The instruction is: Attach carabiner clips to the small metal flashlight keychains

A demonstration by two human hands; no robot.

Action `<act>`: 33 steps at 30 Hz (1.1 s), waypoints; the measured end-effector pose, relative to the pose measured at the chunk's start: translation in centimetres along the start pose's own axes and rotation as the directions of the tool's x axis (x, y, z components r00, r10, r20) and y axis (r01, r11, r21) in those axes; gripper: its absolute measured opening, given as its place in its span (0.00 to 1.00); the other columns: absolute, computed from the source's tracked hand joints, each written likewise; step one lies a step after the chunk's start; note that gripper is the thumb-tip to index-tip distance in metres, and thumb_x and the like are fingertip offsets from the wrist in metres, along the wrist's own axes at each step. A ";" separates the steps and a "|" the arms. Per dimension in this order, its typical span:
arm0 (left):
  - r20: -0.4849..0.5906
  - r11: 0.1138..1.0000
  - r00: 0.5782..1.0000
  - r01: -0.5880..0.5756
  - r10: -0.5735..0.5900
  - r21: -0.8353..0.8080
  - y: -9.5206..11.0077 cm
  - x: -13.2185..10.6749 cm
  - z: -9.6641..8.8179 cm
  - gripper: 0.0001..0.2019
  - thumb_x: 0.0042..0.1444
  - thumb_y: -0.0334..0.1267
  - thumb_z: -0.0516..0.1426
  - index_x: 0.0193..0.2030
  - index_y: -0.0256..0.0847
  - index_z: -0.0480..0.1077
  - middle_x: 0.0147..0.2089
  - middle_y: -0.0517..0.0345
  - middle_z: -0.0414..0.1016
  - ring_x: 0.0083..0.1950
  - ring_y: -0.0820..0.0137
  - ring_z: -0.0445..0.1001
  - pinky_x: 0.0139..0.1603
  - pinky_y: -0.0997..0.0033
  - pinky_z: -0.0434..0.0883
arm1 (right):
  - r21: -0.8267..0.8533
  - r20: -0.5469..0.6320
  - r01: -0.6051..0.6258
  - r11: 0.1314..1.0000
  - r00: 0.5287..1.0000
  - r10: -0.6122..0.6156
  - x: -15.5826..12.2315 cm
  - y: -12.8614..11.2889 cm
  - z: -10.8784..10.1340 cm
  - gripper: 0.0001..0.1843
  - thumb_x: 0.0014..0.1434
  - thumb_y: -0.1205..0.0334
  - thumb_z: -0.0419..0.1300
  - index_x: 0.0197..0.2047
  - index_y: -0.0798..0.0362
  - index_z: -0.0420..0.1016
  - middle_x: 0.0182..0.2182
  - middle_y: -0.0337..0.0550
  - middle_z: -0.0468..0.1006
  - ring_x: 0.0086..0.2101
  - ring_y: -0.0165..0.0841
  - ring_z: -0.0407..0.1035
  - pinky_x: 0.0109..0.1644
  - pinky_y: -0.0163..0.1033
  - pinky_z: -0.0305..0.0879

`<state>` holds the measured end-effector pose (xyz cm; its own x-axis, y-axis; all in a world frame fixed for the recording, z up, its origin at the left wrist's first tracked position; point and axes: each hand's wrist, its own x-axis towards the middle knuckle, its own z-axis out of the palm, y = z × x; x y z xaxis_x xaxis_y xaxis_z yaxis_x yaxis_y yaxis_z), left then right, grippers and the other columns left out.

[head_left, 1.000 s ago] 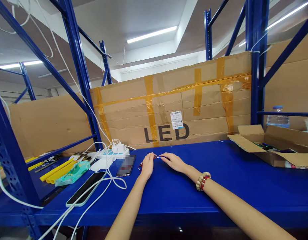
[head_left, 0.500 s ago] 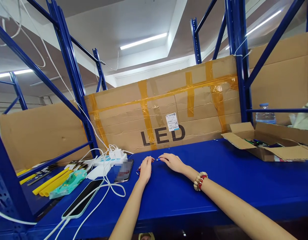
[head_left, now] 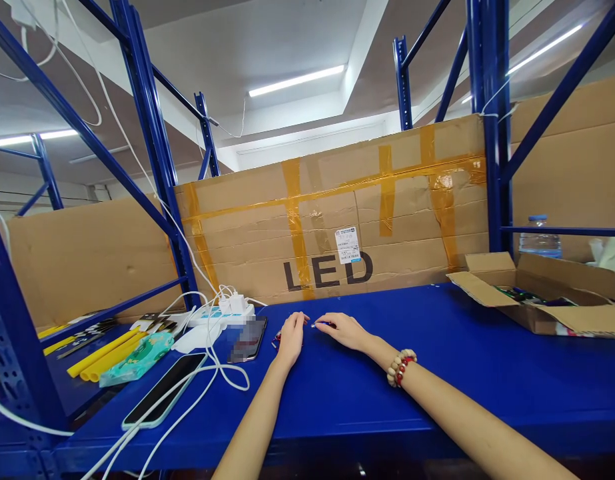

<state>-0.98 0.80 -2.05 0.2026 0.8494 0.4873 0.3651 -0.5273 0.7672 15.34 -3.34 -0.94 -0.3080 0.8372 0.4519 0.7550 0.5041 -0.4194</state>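
Both my hands rest far out on the blue shelf top [head_left: 437, 373]. My left hand [head_left: 291, 339] lies palm down, fingers together, over a small dark red thing [head_left: 276, 341] that peeks out at its left edge. My right hand [head_left: 343, 329] wears a bead bracelet [head_left: 400, 367] at the wrist. Its fingertips pinch a small blue-and-silver piece [head_left: 319, 325] lying between the two hands. What the small pieces are is too small to tell.
A taped cardboard sheet marked LED [head_left: 337, 220] stands behind the hands. To the left lie two phones [head_left: 163, 389] [head_left: 248, 339], a white power strip [head_left: 222, 312] with trailing cables, a tissue pack [head_left: 137, 349] and yellow tubes [head_left: 100, 353]. An open carton [head_left: 542, 300] and a water bottle [head_left: 539, 243] sit at the right.
The hands stay in the same place on the shelf top. Only the view has shifted slightly, first left and up, then back right.
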 end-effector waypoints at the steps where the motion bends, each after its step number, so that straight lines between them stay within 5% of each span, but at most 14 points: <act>1: 0.000 1.000 1.000 -0.001 0.001 0.000 0.0 0.0 0.0 0.18 0.57 0.44 0.42 0.31 0.38 0.67 0.34 0.54 0.69 0.41 0.67 0.66 0.46 0.68 0.60 | 0.013 0.002 0.003 1.000 1.000 -0.003 0.0 0.0 0.0 0.21 0.60 0.48 0.44 0.43 0.47 0.74 0.42 0.40 0.74 0.42 0.35 0.67 0.43 0.38 0.60; 19: -0.029 0.998 1.000 0.005 -0.007 -0.069 -0.1 0.0 0.0 0.20 0.56 0.49 0.41 0.30 0.39 0.67 0.34 0.54 0.69 0.41 0.67 0.66 0.47 0.67 0.61 | -0.031 -0.058 -0.088 0.996 0.995 0.087 0.0 -0.1 -0.3 0.21 0.57 0.43 0.47 0.37 0.46 0.75 0.35 0.37 0.76 0.35 0.33 0.68 0.33 0.34 0.55; 33: -0.037 1.000 0.999 0.008 -0.009 -0.017 0.2 -0.1 -0.1 0.19 0.57 0.47 0.41 0.30 0.39 0.67 0.33 0.54 0.70 0.40 0.67 0.67 0.47 0.68 0.62 | 0.134 -0.068 0.007 0.991 0.998 0.003 0.5 0.7 0.3 0.19 0.57 0.47 0.50 0.41 0.47 0.75 0.41 0.37 0.75 0.43 0.34 0.67 0.44 0.37 0.60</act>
<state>-0.98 0.56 -1.89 0.1660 0.8525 0.4957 0.3516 -0.5208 0.7779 15.52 -2.57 -1.24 -0.2661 0.8222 0.5032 0.6687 0.5334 -0.5180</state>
